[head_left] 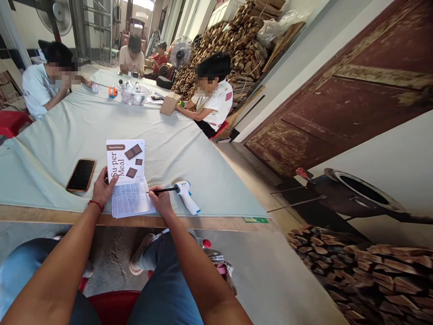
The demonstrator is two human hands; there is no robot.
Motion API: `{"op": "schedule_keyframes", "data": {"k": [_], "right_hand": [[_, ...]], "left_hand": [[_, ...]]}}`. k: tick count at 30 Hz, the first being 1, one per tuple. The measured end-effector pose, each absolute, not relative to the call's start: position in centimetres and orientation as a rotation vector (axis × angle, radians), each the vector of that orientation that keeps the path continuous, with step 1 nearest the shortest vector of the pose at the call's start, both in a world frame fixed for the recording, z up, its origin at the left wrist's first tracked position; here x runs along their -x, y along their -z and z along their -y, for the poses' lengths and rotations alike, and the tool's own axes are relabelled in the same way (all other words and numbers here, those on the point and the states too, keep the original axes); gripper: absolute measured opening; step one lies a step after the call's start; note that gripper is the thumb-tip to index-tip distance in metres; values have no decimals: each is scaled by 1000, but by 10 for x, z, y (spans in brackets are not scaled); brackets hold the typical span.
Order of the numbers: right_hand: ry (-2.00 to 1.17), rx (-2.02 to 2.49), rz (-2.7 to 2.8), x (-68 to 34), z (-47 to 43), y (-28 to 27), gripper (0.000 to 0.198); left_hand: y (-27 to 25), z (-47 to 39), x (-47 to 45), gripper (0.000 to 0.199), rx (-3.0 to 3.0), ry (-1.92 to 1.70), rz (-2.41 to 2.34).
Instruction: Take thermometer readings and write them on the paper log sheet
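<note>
An open notebook (pixel 130 198) lies near the front edge of the table, its lower page covered in handwriting and its raised flap printed "Su-per Meal". My left hand (pixel 103 186) grips the notebook's left side, thumb on top. In my right hand (pixel 160 199) is a dark pen (pixel 166 190), held at the right edge of the written page. Just right of that hand rests a white and blue infrared thermometer (pixel 186 196). A black-screened phone (pixel 81 175) lies to the left of the notebook.
Farther along the cloth-covered table (pixel 158 131) stand a clear basin (pixel 133 97) of bottles and an orange item (pixel 112 92). A person on the right handles a cardboard piece (pixel 170 104); others sit at the far side. Firewood (pixel 365 271) and a large wok (pixel 352 194) are at right.
</note>
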State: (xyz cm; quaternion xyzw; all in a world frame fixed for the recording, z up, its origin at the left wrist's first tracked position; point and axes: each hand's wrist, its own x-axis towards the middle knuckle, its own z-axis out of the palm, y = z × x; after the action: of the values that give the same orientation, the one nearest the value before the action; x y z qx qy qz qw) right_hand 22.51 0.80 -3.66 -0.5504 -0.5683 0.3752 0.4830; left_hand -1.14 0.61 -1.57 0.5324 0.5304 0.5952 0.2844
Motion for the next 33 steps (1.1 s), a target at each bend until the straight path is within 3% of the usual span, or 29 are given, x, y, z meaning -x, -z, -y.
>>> {"op": "schedule_keyframes", "data": {"k": [33], "right_hand": [[-847, 1376, 1390, -226, -7, 33, 20]], "left_hand": [[13, -5, 11, 62, -1408, -1580, -1405]]}}
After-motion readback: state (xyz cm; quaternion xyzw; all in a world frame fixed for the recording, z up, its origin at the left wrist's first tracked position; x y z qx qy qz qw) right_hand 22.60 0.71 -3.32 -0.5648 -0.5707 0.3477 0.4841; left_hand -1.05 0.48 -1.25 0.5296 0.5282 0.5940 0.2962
